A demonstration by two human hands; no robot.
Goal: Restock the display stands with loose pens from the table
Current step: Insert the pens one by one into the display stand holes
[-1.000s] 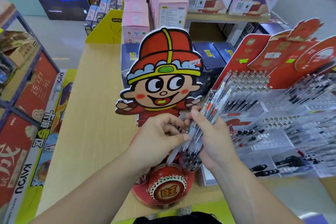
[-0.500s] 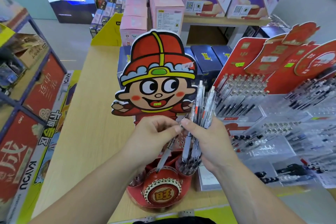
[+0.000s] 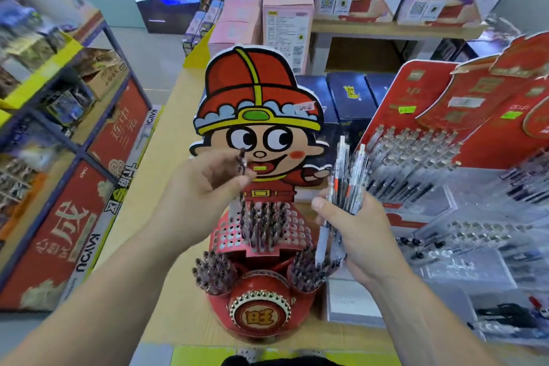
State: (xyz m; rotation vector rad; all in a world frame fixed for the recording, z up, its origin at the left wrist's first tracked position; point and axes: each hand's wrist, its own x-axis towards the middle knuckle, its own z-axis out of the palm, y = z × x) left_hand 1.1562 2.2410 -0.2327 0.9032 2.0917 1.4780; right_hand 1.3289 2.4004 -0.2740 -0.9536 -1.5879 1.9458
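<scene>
Above the light wooden surface (image 3: 178,104), a bundle of clear loose pens (image 3: 344,184) is gripped upright in the right hand (image 3: 356,232), just beside the red cartoon-figure cardboard display stand (image 3: 258,315). One dark pen (image 3: 242,163) is pinched by the left hand (image 3: 205,187) above the stand's pen-filled holes. The hands are apart.

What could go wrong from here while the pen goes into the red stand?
1. The left hand pinches one pen near its top, over the hole panel of the stand. The middle holes look full, so it may bump pens already seated.
2. The right hand grips a fanned bundle, with some pens hanging low; one could slip out.
</scene>
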